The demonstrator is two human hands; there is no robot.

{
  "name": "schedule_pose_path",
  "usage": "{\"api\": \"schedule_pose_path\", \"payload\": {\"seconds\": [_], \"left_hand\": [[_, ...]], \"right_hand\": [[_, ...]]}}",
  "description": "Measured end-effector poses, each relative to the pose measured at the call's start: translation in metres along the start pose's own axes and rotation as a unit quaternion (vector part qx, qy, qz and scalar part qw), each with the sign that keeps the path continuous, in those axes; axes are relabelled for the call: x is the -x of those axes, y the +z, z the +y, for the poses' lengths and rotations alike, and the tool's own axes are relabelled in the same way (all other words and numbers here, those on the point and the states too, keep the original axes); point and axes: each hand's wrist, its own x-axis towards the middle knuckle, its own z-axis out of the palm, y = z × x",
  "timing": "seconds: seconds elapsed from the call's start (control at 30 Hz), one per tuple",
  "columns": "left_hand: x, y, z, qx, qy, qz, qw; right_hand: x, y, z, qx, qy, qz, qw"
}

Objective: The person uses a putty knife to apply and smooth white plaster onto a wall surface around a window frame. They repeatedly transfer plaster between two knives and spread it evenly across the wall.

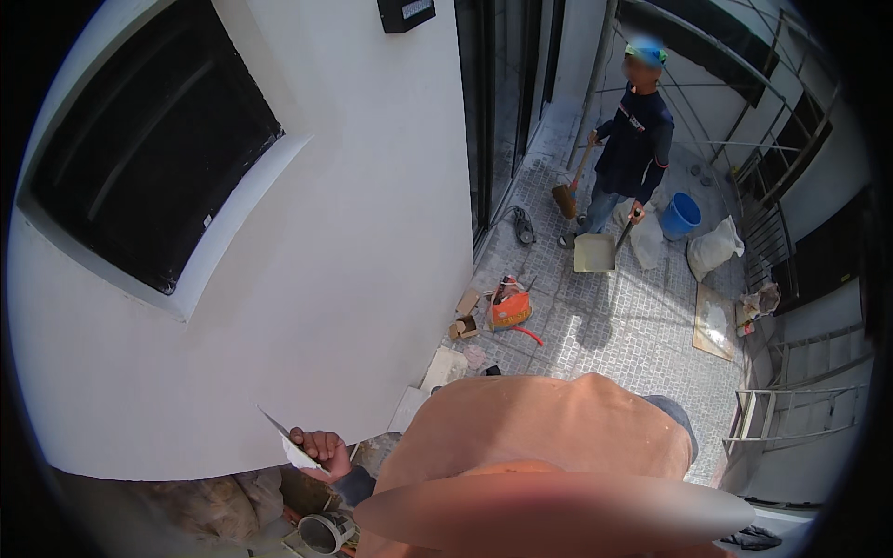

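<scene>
At lower left my left hand (319, 449) has its fingers wrapped round a flat metal scraper (274, 423), with white material on it. The blade tilts up and leftward beside the white wall (353, 279). My peach-clad torso fills the lower middle, and my right hand is not visible. Below my left hand lie a pale bucket (326, 532) and crumpled brown sacks (214, 510).
A co-worker (628, 149) holds a broom (565, 200) and dustpan (593, 253) on the paved floor (614, 353). Around are an orange tool bag (510, 307), cardboard boxes (464, 327), blue bucket (681, 215), white sack (714, 248), board (714, 321) and metal scaffolding (781, 153).
</scene>
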Motion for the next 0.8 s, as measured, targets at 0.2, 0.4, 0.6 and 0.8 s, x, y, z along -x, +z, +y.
{"api": "schedule_pose_path", "payload": {"seconds": [0.2, 0.4, 0.6, 0.8], "left_hand": [[-0.031, 0.010, -0.038, -0.012, -0.089, 0.050, 0.995], [-0.050, 0.032, -0.073, -0.019, -0.165, 0.054, 0.985], [-0.019, 0.038, -0.073, -0.031, -0.135, 0.196, 0.971], [0.023, 0.032, -0.045, -0.093, -0.059, 0.273, 0.956]], "right_hand": [[0.001, -0.070, -0.085, 0.048, -0.093, 0.032, 0.994], [-0.003, -0.190, -0.262, -0.118, -0.245, 0.165, 0.948], [0.070, -0.196, -0.329, -0.045, -0.403, 0.220, 0.887], [0.142, -0.112, -0.307, -0.081, -0.485, -0.072, 0.868]]}}
